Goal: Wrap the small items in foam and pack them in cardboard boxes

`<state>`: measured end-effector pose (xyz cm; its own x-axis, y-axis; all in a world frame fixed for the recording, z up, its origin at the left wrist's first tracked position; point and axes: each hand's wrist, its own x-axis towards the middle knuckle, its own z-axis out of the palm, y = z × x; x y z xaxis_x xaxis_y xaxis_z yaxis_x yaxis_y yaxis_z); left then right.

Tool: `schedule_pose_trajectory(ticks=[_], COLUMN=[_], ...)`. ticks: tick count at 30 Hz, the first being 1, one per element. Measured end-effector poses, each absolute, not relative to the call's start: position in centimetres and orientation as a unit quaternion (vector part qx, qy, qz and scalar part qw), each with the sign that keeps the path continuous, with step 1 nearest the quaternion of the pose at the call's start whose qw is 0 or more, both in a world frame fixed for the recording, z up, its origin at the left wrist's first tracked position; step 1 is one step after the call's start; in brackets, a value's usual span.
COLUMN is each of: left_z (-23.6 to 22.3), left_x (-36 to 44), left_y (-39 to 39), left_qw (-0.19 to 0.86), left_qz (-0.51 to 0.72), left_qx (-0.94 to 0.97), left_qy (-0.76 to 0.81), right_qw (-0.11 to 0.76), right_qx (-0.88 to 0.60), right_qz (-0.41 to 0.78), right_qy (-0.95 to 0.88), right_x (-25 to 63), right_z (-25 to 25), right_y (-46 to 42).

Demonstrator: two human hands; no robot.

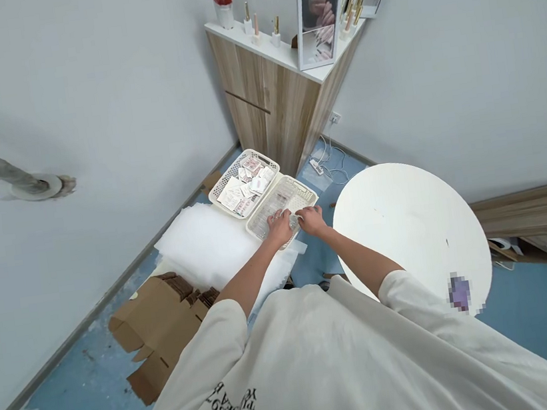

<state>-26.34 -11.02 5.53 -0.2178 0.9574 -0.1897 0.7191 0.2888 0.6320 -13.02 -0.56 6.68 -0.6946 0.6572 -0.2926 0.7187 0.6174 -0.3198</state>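
Note:
Both hands are at the near basket (308, 190), a white perforated plastic one holding clear, see-through pieces (274, 206) too small to name. My left hand (280, 225) reaches over its near part with fingers bent down among the contents. At the right rim is my right hand (311, 219), its fingers curled over the edge. What either hand grips, if anything, is hidden. Just beyond stands a second white basket (217, 202), filled with small white and pink printed cards (250, 182).
White foam sheets (202, 241) lie left of the baskets, with folded brown cardboard (160, 321) nearer me. A round white table (407, 227) is on the right. Behind stands a wooden cabinet (268, 85) carrying a picture frame (320, 24). A power strip (317, 167) with cables lies on the floor.

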Motion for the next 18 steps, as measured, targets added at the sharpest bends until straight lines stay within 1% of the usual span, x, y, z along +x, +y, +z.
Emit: schedule_pose_trajectory(ticks=[5, 9, 14, 18], left_z=[5.4, 5.5, 6.0, 6.4], left_x=[-27.0, -27.3, -27.5, -27.7], left_y=[-10.8, -11.0, -11.3, -10.6], left_qw=[0.293, 0.301, 0.291, 0.293], left_qz=[0.220, 0.216, 0.237, 0.310], left_qx=[0.557, 0.561, 0.544, 0.488], left_qy=[0.745, 0.740, 0.751, 0.762], right_qw=[0.085, 0.078, 0.047, 0.004], right_qx=[0.400, 0.407, 0.420, 0.444], right_qz=[-0.185, -0.184, -0.185, -0.187], right_qy=[0.894, 0.891, 0.887, 0.876], right_x=[-13.9, -14.4, -14.3, -13.3], right_z=[5.6, 5.2, 5.8, 7.4], right_y=[-0.1, -0.3, -0.4, -0.1])
